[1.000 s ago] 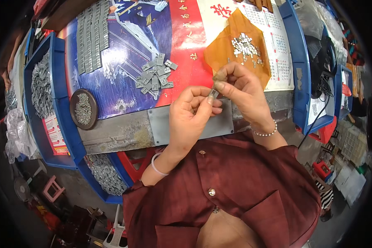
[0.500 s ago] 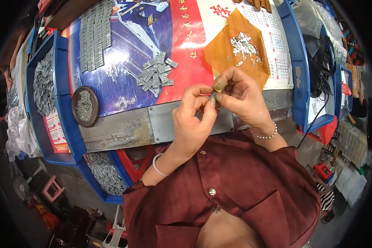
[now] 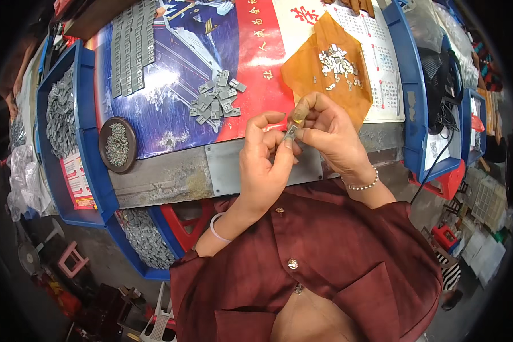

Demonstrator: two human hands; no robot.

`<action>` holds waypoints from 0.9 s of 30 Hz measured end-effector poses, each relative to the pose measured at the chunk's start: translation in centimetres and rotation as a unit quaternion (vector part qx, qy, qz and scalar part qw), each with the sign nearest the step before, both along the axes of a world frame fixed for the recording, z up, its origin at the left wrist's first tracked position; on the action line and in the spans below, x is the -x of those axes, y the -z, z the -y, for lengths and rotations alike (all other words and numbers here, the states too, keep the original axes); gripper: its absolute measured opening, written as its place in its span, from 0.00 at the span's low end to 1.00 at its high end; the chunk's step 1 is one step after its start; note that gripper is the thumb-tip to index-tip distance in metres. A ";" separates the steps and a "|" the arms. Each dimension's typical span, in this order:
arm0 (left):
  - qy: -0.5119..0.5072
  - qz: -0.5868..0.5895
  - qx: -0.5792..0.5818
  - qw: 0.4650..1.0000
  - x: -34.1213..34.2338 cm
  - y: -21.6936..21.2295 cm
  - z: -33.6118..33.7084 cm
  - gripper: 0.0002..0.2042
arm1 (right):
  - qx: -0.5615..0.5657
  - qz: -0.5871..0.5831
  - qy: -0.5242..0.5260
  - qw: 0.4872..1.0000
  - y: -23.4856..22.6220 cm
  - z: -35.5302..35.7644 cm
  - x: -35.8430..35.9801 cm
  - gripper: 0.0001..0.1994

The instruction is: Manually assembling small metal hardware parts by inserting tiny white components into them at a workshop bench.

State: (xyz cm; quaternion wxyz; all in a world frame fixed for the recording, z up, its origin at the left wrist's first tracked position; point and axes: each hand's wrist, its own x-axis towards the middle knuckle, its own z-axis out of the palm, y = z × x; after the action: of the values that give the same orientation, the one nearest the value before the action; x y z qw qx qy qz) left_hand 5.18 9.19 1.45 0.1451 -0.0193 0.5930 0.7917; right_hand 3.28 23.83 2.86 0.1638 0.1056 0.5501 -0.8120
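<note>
A small grey rectangular piece (image 3: 291, 130) is pinched between the fingertips of both hands, above the table's near edge. My left hand (image 3: 266, 162) grips its lower end with the thumb and a finger behind, the index finger raised and curled. My right hand (image 3: 333, 137) closes on the upper end with thumb and index finger; a yellowish-brown cover wraps the index fingertip. Beyond the left hand lies a loose heap of similar grey pieces (image 3: 218, 101). Past the right hand, small silvery-white pieces (image 3: 337, 61) are scattered on an orange sheet (image 3: 302, 68).
Rows of grey pieces (image 3: 132, 54) lie at the far left of the table. A brown dish (image 3: 132, 157) holds tiny metal parts. Blue bins (image 3: 85, 85) of grey parts stand left and below; another blue bin (image 3: 411, 108) with a black cable stands right.
The grey piece has turned in my fingers and shows more of its face. My left index finger has lifted off it; the right hand has barely moved.
</note>
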 end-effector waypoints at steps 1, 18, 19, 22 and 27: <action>0.001 0.002 0.006 1.000 0.0 0.0 0.0 0.18 | 0.004 0.003 -0.003 1.000 0.0 0.0 0.0 0.09; 0.051 0.045 0.003 0.998 1.7 -2.0 3.8 0.21 | -0.335 -0.347 -0.179 0.858 -3.5 -0.6 2.8 0.12; 0.061 0.068 -0.012 0.996 1.7 -2.2 4.1 0.21 | -0.369 -0.402 -0.229 0.806 -3.9 -0.3 3.1 0.13; 0.081 0.095 -0.051 0.991 1.7 -2.6 5.1 0.23 | -0.387 -0.424 -0.278 0.770 -4.8 0.7 3.3 0.11; 0.091 0.063 -0.105 0.988 1.6 -2.3 7.8 0.23 | -0.405 -0.457 -0.347 0.712 -6.8 2.8 5.1 0.10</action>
State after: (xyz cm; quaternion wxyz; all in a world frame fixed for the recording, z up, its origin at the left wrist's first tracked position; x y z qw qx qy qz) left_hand 3.57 1.38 3.73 0.2548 -0.0003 0.4958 0.8302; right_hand -1.83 21.05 9.71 0.1038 -0.4206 0.8319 -0.3467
